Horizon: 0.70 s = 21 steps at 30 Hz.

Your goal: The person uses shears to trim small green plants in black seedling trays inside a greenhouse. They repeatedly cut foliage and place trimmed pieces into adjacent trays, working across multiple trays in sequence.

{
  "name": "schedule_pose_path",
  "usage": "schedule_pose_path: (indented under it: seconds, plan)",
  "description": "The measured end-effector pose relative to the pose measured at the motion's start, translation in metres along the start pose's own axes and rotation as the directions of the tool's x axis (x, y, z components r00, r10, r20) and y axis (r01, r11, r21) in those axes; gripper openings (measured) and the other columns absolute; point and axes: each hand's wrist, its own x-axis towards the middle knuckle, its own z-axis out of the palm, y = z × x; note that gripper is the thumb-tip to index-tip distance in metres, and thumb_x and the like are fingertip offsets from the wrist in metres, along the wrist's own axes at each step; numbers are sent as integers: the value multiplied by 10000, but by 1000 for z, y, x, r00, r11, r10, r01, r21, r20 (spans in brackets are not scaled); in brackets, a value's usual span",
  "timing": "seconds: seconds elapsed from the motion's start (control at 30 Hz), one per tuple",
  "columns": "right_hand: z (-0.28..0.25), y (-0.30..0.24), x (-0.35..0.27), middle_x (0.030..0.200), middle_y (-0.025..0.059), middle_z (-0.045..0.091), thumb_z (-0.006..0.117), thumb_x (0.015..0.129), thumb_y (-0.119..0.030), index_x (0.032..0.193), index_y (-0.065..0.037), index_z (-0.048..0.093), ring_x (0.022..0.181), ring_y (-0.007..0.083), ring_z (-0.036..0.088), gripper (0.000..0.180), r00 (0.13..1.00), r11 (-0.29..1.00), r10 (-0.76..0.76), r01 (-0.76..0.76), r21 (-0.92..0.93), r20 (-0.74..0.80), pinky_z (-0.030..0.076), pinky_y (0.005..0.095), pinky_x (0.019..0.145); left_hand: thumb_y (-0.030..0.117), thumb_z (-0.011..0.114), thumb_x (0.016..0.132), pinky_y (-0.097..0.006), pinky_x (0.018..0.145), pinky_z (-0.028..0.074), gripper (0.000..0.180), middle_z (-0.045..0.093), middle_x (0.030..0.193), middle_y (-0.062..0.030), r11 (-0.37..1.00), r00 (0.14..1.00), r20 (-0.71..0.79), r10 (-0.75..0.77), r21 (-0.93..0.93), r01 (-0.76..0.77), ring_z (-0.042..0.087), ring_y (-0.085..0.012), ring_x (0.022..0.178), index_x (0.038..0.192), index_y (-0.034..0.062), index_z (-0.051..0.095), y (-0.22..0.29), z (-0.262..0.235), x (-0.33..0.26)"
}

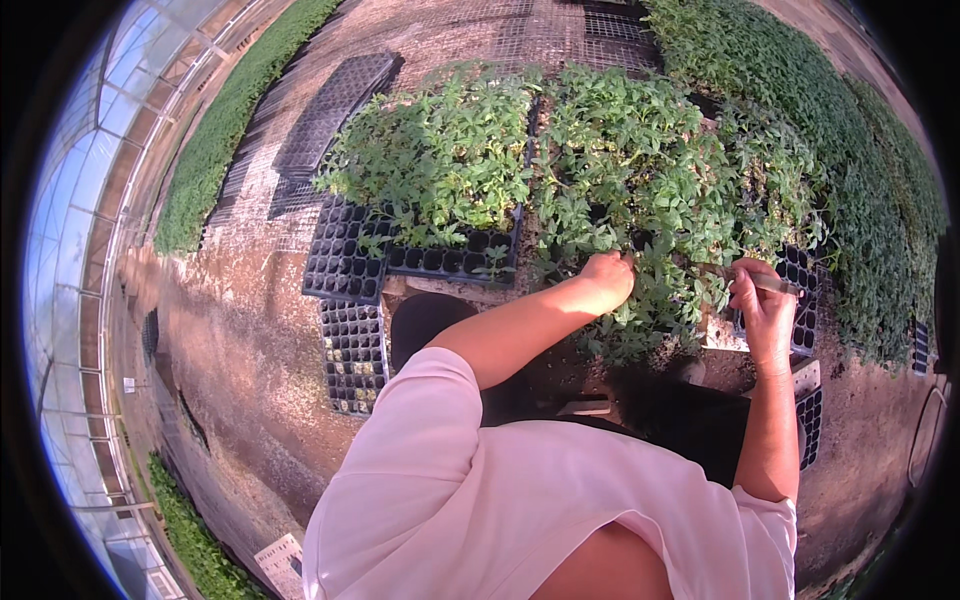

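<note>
Leafy green seedlings (640,190) fill the cell trays before me. My left hand (608,282) is closed at their near edge, its fingertips partly hidden among the leaves, so what they pinch does not show. To the right, my right hand (762,305) is closed around a slim, stick-like tool (776,285); its narrow end points left into the foliage. A black cell tray (800,270) lies just beyond that hand. Left of my left hand, another black tray (450,262) has bare cells along its near edge and seedlings behind.
An upturned dark tray (335,110) rests on the wire mesh bench at the far left. Nearer stands a small-celled tray (352,355). Dense plant rows (800,130) run along the right, with another green row (230,130) at the left. Greenhouse framing (90,300) edges the left side.
</note>
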Motion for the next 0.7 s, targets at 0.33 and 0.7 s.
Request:
schedule_pose_path:
  seconds: [0.33, 0.7]
  plan:
    - [-13, -7, -1, 638, 29, 574, 578, 865, -161, 931, -23, 602, 593, 74, 534, 154, 999, 999, -1, 3, 43, -52, 434, 208, 555, 20, 465, 808, -333, 895, 450, 177, 564, 1063, -96, 964, 992, -48, -116, -247, 100, 542, -227, 1005, 937, 25, 585, -1, -38, -20]
    - [-9, -24, 4, 653, 19, 587, 570, 872, -143, 934, -13, 607, 564, 60, 534, 149, 992, 990, -48, 63, 127, -115, 452, 202, 529, 90, 476, 863, -379, 918, 399, 315, 510, 1156, -151, 876, 927, -366, -75, -469, -115, 496, -295, 1069, 1174, 41, 473, -52, -84, -89]
